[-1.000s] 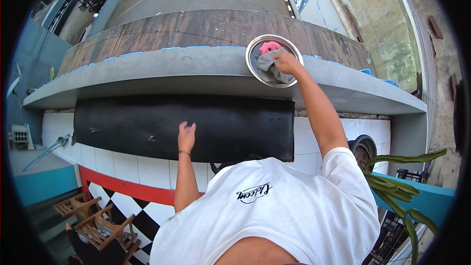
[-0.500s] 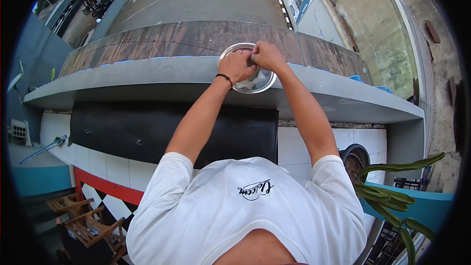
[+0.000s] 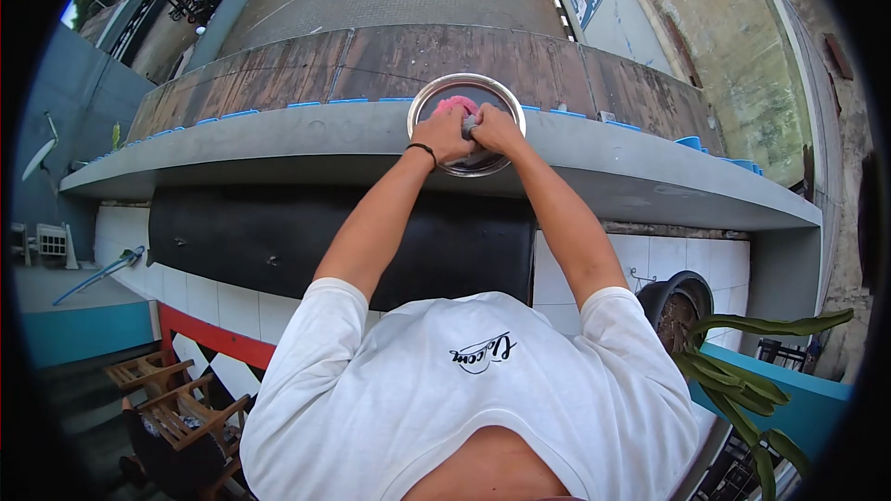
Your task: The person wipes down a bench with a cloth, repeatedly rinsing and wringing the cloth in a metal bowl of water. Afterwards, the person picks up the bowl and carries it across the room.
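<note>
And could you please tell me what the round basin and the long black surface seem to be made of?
Round basin: probably polished stainless steel, given its bright, reflective rim.
Long black surface: perhaps satin vinyl or leatherette, from its soft sheen; uncertain.

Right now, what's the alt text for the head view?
The left hand and right hand are close together at a round metal basin over a grey ledge, with grey cloth between them and a pink item just beyond. A long black surface shows below; a potted plant stands at right.
</note>
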`<move>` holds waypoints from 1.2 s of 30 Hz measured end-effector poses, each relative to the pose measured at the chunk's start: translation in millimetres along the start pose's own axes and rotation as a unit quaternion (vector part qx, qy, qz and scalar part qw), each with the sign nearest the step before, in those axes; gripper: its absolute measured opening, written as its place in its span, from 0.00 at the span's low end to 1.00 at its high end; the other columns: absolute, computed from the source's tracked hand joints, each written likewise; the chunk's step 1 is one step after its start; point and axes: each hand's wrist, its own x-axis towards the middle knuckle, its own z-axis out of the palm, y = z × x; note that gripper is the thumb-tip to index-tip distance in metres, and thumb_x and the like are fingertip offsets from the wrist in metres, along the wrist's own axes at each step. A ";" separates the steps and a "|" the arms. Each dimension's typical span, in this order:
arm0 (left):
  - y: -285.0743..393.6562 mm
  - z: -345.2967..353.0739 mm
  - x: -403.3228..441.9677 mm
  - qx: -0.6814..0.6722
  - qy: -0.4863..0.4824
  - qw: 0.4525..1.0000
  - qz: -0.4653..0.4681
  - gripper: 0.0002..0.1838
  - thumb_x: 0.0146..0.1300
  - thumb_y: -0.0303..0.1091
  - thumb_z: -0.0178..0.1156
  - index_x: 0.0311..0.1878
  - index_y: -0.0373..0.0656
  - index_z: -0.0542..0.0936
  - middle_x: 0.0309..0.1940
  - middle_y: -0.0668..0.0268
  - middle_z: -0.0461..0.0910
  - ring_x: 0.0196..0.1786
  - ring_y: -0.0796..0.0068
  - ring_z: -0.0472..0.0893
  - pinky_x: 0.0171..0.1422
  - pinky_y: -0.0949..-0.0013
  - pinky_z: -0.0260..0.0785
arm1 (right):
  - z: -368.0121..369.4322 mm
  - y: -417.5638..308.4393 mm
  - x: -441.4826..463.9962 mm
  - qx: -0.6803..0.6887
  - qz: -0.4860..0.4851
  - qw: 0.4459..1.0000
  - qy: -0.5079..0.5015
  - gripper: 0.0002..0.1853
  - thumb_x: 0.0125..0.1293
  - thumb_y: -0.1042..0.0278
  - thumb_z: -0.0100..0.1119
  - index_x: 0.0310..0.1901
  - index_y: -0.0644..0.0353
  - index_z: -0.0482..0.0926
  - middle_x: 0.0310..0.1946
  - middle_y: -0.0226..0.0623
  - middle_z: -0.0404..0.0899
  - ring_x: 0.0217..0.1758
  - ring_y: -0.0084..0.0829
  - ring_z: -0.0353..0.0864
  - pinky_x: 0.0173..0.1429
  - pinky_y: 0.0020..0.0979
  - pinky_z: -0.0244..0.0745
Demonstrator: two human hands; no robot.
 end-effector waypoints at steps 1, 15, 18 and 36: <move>-5.4 15.3 2.2 0.049 0.012 0.999 0.007 0.20 0.55 0.38 0.61 0.53 0.48 0.76 0.48 0.55 0.81 0.54 0.52 0.80 0.54 0.52 0.73 | 7.3 2.5 1.4 0.012 -0.005 1.000 0.002 0.15 0.55 0.64 0.60 0.43 0.60 0.77 0.40 0.57 0.83 0.49 0.57 0.82 0.54 0.50 0.75; -28.5 49.3 13.7 0.202 0.046 0.978 0.021 0.14 0.54 0.33 0.60 0.44 0.52 0.86 0.46 0.57 0.80 0.50 0.53 0.80 0.55 0.52 0.74 | 17.4 -9.8 -8.5 -0.215 -0.010 0.976 -0.018 0.10 0.60 0.66 0.58 0.37 0.61 0.85 0.38 0.54 0.85 0.45 0.48 0.87 0.46 0.46 0.81; -29.5 32.9 22.0 0.082 0.014 0.995 -0.047 0.13 0.53 0.35 0.60 0.42 0.49 0.85 0.44 0.55 0.80 0.50 0.50 0.79 0.57 0.53 0.72 | -3.7 2.1 5.4 -0.124 0.018 0.992 -0.007 0.13 0.58 0.65 0.58 0.37 0.64 0.86 0.39 0.59 0.84 0.46 0.51 0.86 0.49 0.47 0.81; -1.5 -4.5 43.5 -0.465 0.061 0.878 -0.098 0.09 0.62 0.38 0.57 0.34 0.42 0.78 0.27 0.64 0.81 0.30 0.72 0.82 0.36 0.65 0.73 | -55.0 -32.7 -6.9 0.470 0.090 0.878 0.025 0.14 0.60 0.62 0.62 0.40 0.65 0.83 0.30 0.36 0.82 0.32 0.29 0.82 0.37 0.30 0.76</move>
